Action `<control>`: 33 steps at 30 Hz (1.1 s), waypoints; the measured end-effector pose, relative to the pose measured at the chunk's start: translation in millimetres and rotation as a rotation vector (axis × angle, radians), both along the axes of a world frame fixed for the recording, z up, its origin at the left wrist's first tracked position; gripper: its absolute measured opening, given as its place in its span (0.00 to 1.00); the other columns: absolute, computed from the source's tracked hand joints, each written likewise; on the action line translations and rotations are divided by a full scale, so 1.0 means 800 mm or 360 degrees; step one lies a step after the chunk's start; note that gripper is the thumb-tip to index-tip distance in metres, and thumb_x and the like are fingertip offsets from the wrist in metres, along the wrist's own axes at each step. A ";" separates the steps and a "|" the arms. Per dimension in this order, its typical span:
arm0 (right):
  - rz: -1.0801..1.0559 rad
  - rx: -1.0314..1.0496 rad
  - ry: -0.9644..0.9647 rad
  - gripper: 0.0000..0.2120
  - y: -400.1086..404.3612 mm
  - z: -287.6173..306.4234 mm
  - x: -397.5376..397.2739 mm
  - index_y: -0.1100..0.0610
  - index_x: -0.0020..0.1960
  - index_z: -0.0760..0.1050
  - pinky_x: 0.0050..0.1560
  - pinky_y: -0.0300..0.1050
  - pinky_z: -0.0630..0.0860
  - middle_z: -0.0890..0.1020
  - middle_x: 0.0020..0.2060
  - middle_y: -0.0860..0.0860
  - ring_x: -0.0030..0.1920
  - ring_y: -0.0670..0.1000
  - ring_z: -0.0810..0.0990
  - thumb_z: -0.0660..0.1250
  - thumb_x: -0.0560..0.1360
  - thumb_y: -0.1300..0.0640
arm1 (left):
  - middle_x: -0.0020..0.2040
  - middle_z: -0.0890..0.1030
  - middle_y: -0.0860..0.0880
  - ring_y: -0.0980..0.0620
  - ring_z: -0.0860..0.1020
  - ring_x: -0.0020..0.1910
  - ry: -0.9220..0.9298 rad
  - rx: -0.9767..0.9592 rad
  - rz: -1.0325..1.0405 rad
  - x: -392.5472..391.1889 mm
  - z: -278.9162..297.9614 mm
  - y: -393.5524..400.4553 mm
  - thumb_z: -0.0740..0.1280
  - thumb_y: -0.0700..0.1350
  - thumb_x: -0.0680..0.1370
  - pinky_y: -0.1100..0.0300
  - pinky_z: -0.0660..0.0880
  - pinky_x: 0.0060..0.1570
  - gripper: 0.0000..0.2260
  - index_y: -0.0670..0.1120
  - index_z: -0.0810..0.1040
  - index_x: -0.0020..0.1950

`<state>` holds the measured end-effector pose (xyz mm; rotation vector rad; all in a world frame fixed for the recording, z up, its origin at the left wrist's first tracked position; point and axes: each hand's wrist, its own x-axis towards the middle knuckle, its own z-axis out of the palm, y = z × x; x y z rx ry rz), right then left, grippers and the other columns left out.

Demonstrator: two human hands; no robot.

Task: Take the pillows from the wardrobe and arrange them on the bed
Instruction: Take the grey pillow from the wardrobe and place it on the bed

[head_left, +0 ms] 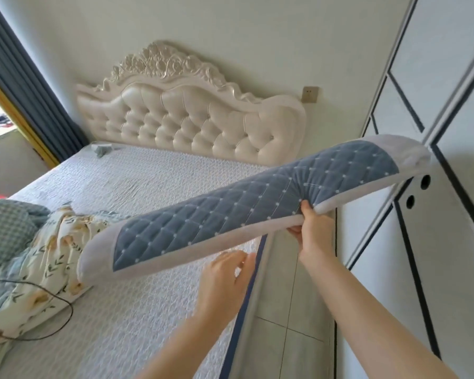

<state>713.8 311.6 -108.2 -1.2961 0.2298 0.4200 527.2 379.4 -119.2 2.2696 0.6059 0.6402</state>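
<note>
Right hand [314,231] pinching the near edge of a long blue quilted pillow with pale grey border [246,206], grip closed on it, left hand [225,280] hovering open-fingered beneath, pillow hanging above the white textured bed [137,187], cream tufted headboard [192,119] behind, white wardrobe [435,105] at right.

no readable text anywhere
</note>
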 end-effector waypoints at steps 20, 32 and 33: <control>0.0064 0.0406 -0.0178 0.08 0.037 -0.011 0.199 0.61 0.43 0.78 0.41 0.44 0.82 0.83 0.30 0.48 0.38 0.48 0.85 0.68 0.77 0.56 | 0.47 0.86 0.45 0.49 0.86 0.40 -0.1018 -0.2618 0.0710 0.315 0.037 0.130 0.74 0.37 0.74 0.55 0.82 0.35 0.09 0.40 0.80 0.53; 0.0865 -0.0441 0.0117 0.13 0.159 0.032 0.336 0.66 0.51 0.79 0.41 0.48 0.81 0.86 0.40 0.60 0.41 0.57 0.86 0.62 0.79 0.56 | 0.44 0.85 0.46 0.51 0.85 0.40 -0.0971 -0.2247 0.0854 0.433 0.027 0.328 0.75 0.34 0.71 0.60 0.81 0.34 0.08 0.40 0.81 0.48; 0.0838 -0.0496 0.0036 0.13 0.169 0.033 0.356 0.65 0.50 0.79 0.40 0.47 0.81 0.86 0.39 0.59 0.40 0.56 0.86 0.61 0.79 0.57 | 0.43 0.85 0.47 0.52 0.84 0.39 -0.0952 -0.2240 0.0852 0.440 0.024 0.340 0.75 0.34 0.71 0.60 0.80 0.32 0.07 0.40 0.80 0.47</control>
